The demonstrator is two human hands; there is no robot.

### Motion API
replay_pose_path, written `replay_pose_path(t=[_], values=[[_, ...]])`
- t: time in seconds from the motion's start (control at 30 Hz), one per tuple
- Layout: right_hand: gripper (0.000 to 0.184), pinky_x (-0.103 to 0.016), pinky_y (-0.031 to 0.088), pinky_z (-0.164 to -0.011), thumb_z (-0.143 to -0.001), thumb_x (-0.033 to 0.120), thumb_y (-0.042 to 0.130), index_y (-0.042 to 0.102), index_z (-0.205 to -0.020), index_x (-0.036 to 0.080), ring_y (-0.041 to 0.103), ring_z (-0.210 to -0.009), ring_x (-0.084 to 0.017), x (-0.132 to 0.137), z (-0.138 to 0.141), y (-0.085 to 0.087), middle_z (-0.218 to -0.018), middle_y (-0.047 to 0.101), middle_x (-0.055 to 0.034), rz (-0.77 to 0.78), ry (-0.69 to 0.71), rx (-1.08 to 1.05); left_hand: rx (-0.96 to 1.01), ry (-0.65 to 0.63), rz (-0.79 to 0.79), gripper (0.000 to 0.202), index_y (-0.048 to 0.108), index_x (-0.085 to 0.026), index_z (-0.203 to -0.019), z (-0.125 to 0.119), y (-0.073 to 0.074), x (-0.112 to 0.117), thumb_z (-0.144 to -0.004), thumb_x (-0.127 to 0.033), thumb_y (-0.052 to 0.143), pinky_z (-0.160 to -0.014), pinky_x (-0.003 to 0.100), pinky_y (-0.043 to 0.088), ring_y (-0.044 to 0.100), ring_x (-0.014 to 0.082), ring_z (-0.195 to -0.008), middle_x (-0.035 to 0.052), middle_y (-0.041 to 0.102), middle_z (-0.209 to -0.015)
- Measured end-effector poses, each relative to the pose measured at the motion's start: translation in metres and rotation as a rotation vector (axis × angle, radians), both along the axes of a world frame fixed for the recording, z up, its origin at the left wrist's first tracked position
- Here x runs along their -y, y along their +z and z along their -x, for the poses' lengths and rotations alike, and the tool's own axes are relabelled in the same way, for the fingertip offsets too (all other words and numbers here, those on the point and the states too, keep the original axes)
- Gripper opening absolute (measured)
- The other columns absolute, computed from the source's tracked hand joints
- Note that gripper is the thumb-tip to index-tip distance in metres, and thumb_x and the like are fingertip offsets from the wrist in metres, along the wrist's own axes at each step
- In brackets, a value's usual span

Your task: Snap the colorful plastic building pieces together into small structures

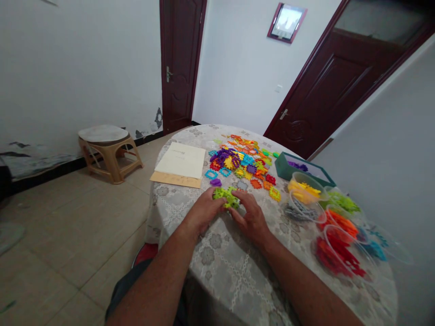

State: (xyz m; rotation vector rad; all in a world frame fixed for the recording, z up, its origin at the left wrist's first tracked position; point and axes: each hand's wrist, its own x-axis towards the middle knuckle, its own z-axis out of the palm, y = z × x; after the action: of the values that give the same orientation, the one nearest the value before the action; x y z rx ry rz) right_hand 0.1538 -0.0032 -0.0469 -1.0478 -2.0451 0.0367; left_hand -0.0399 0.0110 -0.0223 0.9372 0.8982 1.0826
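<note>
1. Work in hand: both hands are at a lime-green cluster of interlocking plastic pieces, apparently handling it as one joined lump. Exact joins are partly hidden by the fingers.
2. Grip: left hand is closed around the cluster's near-left side, fingers against it. Right hand is half open, fingers spread and curved down over the cluster's right side. Both seem to have hold of it, but how firmly can't be told.
3. Cluster location: between the hands, low over the patterned tablecloth; whether it touches the cloth is unclear.
4. Just ahead of the grip: a loose pile of mixed-colour pieces, with a few strays near the fingers, including a purple piece.
5. Right of the grip: a teal box, then clear tubs of sorted pieces: yellow pieces, grey pieces, green pieces, orange pieces, red pieces, blue pieces.
6. Left of and beyond the grip: a cream paper sheet lying on a tan card.
7. Within easy reach of both hands: the pile's near edge and the stray pieces. No other person's hands are in view.
</note>
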Motion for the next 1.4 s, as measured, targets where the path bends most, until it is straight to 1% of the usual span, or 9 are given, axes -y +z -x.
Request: replay_pose_path(t=[0.13,0.3,0.47,0.6,0.73,0.93,1.17,1.27,1.4], values=[[0.054,-0.055,0.052,-0.111,-0.099,0.03,0.067,0.051,-0.15,0.025,0.061,-0.13,-0.032,0.001,-0.001,-0.002,-0.139,0.066,-0.0156,-0.016,-0.042,0.117,0.015,0.07,0.029,0.042,0.067,-0.019,-0.114,-0.001,-0.002,-0.001,-0.073,-0.009,0.067,-0.076,0.028,0.063,0.072,0.023,-0.1,0.0104,0.071,-0.11],[0.04,-0.054,0.054,-0.104,-0.095,0.033,0.071,0.064,-0.132,0.019,0.062,-0.119,-0.034,0.005,-0.008,-0.006,-0.126,0.069,-0.0174,0.11,-0.143,0.279,0.113,0.219,0.064,0.044,0.064,-0.022,-0.119,0.002,-0.004,-0.008,-0.076,-0.011,0.068,-0.083,0.033,0.065,0.071,0.0209,-0.101,0.0099,0.067,-0.121],[0.033,-0.048,0.055,-0.1,-0.092,0.023,0.067,0.066,-0.124,0.022,0.064,-0.114,-0.03,0.002,-0.007,-0.009,-0.117,0.069,-0.0129,0.17,-0.139,0.159,0.123,0.239,0.077,0.043,0.064,-0.02,-0.119,0.004,-0.004,-0.009,-0.078,-0.012,0.069,-0.088,0.034,0.064,0.07,0.0193,-0.101,0.0095,0.066,-0.117],[0.031,-0.04,0.058,-0.085,-0.091,0.02,0.064,0.065,-0.122,0.023,0.066,-0.098,-0.025,0.0,-0.011,-0.006,-0.109,0.068,-0.009,0.182,-0.113,-0.02,0.134,0.202,0.099,0.035,0.066,-0.02,-0.112,0.004,-0.002,-0.007,-0.078,-0.018,0.074,-0.087,0.034,0.063,0.068,0.0181,-0.096,0.0084,0.066,-0.11],[0.014,-0.04,0.056,-0.086,-0.094,0.019,0.062,0.067,-0.106,0.023,0.065,-0.096,-0.024,-0.001,-0.014,-0.007,-0.102,0.067,-0.008,0.179,-0.062,0.028,0.166,0.179,0.122,0.029,0.067,-0.02,-0.102,0.003,-0.001,-0.005,-0.075,-0.02,0.076,-0.091,0.036,0.062,0.066,0.0174,-0.097,0.0067,0.065,-0.107],[0.028,-0.047,0.054,-0.099,-0.095,0.014,0.057,0.065,-0.121,0.021,0.062,-0.111,-0.028,0.004,-0.006,-0.006,-0.115,0.067,-0.0135,0.099,-0.038,0.159,0.169,0.178,0.124,0.029,0.066,-0.019,-0.108,0.005,-0.002,-0.008,-0.079,-0.024,0.07,-0.088,0.036,0.061,0.068,0.0186,-0.096,0.0075,0.067,-0.109],[0.036,-0.052,0.055,-0.098,-0.094,0.04,0.073,0.066,-0.123,0.021,0.064,-0.11,-0.033,0.014,0.01,-0.005,-0.117,0.069,-0.0142,0.182,-0.104,0.28,0.21,0.213,0.083,0.033,0.066,-0.021,-0.112,0.006,-0.004,-0.008,-0.08,-0.026,0.071,-0.088,0.036,0.061,0.068,0.0176,-0.093,0.0064,0.068,-0.106],[0.033,-0.048,0.057,-0.096,-0.093,0.034,0.073,0.066,-0.124,0.023,0.066,-0.109,-0.031,0.014,0.01,-0.007,-0.116,0.07,-0.0121,0.227,-0.094,0.217,0.204,0.221,0.097,0.032,0.066,-0.021,-0.112,0.006,-0.004,-0.009,-0.08,-0.025,0.072,-0.088,0.036,0.062,0.068,0.0173,-0.093,0.0062,0.068,-0.106],[0.038,-0.044,0.059,-0.09,-0.093,0.027,0.07,0.062,-0.13,0.024,0.067,-0.11,-0.028,0.012,0.001,-0.004,-0.123,0.069,-0.0126,0.142,-0.075,0.036,0.184,0.208,0.109,0.032,0.066,-0.021,-0.113,0.007,-0.004,-0.009,-0.081,-0.026,0.072,-0.089,0.034,0.061,0.068,0.017,-0.095,0.0071,0.069,-0.11]])
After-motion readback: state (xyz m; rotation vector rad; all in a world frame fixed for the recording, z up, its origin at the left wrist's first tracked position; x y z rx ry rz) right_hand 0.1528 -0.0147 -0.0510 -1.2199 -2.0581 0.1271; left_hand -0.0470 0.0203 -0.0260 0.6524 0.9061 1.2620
